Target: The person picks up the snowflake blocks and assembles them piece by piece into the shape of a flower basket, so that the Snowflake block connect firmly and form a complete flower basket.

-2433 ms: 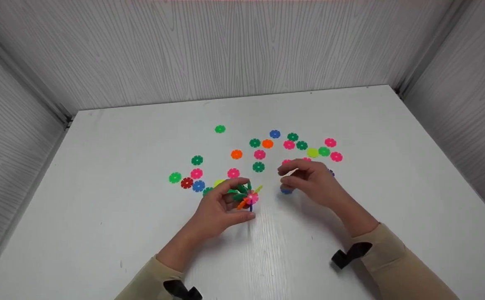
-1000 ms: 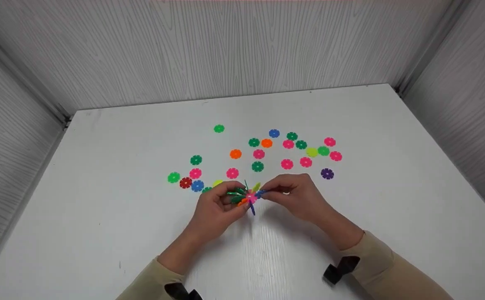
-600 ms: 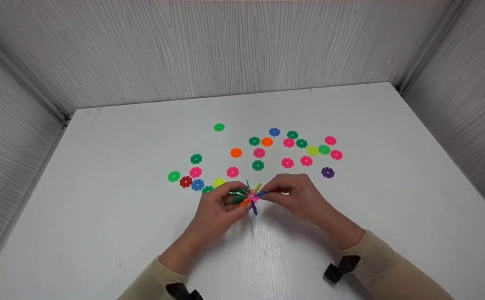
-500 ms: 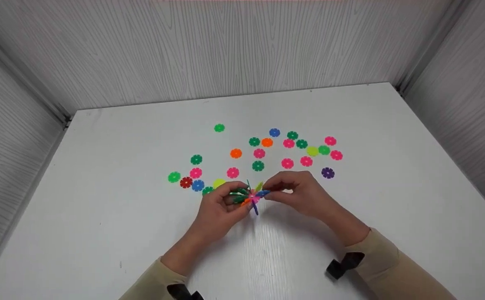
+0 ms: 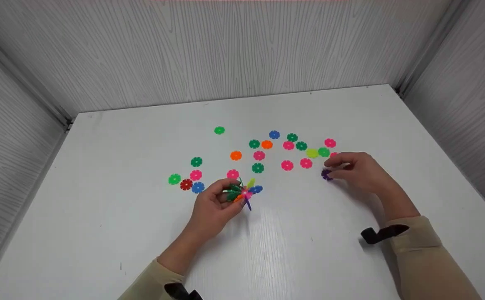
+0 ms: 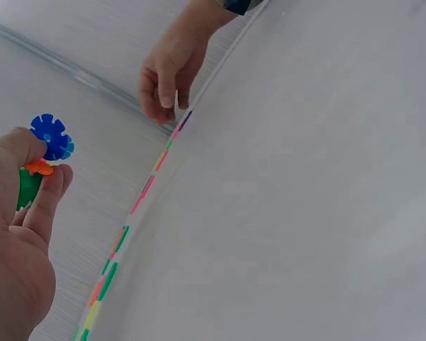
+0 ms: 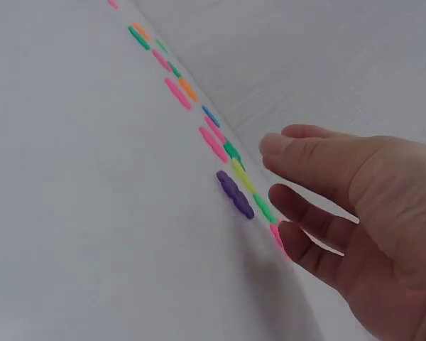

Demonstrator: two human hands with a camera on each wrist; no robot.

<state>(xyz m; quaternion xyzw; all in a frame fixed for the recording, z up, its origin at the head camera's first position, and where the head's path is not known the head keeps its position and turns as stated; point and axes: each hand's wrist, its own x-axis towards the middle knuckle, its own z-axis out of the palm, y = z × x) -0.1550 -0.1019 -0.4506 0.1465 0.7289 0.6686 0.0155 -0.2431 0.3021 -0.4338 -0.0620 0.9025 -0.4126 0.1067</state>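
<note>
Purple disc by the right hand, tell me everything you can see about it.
The purple disc is a thin, dark violet piece whose notched edge forms petal-like lobes; it looks like plastic. It lies flat on the white table, on the right side of the scatter and nearer the person than the pink disc beyond it. The right hand hovers close by, its fingers hiding part of it from the head camera. The right wrist view shows a gap, so no finger appears to touch it.
</note>
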